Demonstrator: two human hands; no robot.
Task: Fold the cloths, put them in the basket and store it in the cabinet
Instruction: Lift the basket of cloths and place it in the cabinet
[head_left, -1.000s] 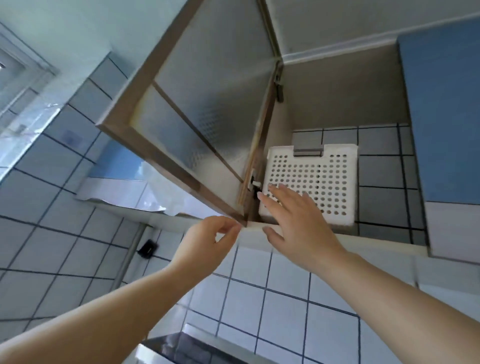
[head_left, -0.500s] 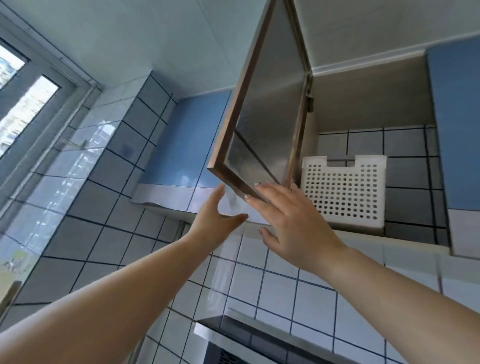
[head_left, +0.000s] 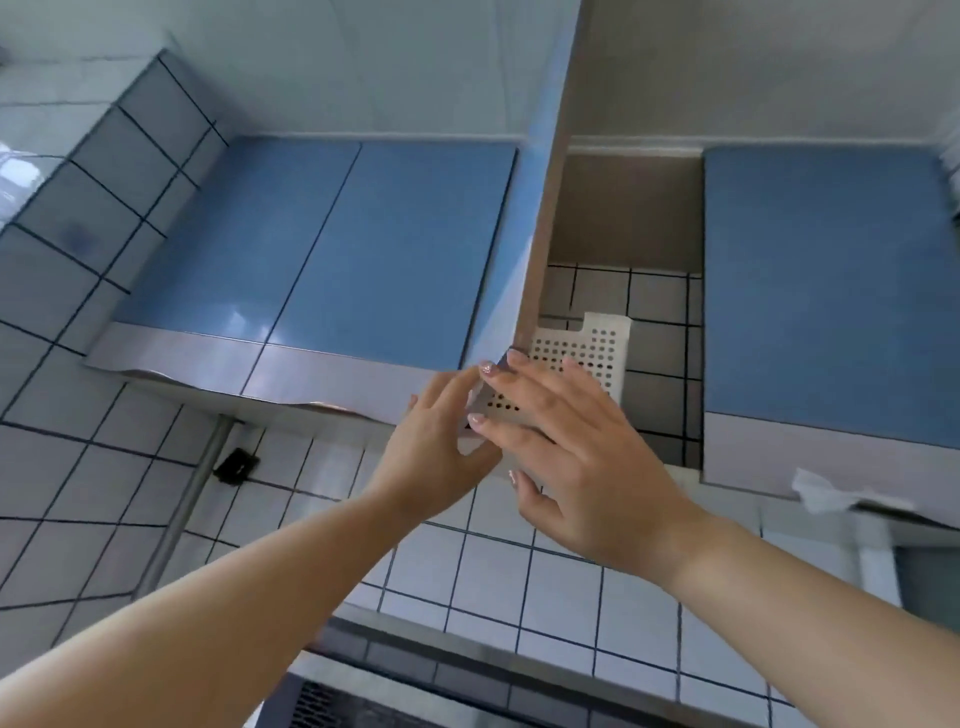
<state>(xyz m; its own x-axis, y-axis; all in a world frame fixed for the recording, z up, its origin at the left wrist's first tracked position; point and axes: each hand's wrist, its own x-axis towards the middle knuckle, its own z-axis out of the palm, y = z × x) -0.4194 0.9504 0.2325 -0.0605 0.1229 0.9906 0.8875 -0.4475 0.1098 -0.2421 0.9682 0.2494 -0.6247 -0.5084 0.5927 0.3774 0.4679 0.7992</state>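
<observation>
Up at the cabinet door (head_left: 540, 218), our left hand (head_left: 434, 452) and right hand (head_left: 582, 447) reach with fingers straight and slightly spread, basket (head_left: 587, 348) inside.

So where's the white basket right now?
The basket sits inside the open wall cupboard, right of centre, just behind the right hand.

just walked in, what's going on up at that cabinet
A person is reaching up to a wall cabinet. The white perforated basket already sits inside it. The cabinet door is open, seen edge-on, and the left hand and right hand are raised at its lower corner with fingers straight.
</observation>
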